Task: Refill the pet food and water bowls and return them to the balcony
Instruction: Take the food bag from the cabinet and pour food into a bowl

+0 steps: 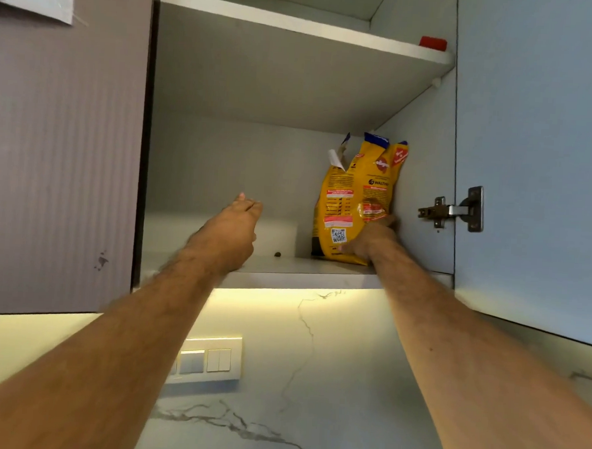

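Observation:
A yellow pet food bag (pixel 349 196) with a torn-open top stands upright on the lower shelf (pixel 285 270) of an open wall cabinet, against its right wall. My right hand (pixel 371 238) grips the bag's lower right side, fingers wrapped behind it and thumb on the front. Reaching into the cabinet to the left of the bag is my left hand (pixel 234 228). Its fingers are extended and it holds nothing. No bowls are in view.
The cabinet door (pixel 537 168) hangs open on the right with a metal hinge (pixel 453 209). A red cap (pixel 433 43) sits on the upper shelf. One loose kibble (pixel 278 254) lies on the lower shelf. Below are a switch panel (pixel 208 360) and marble wall.

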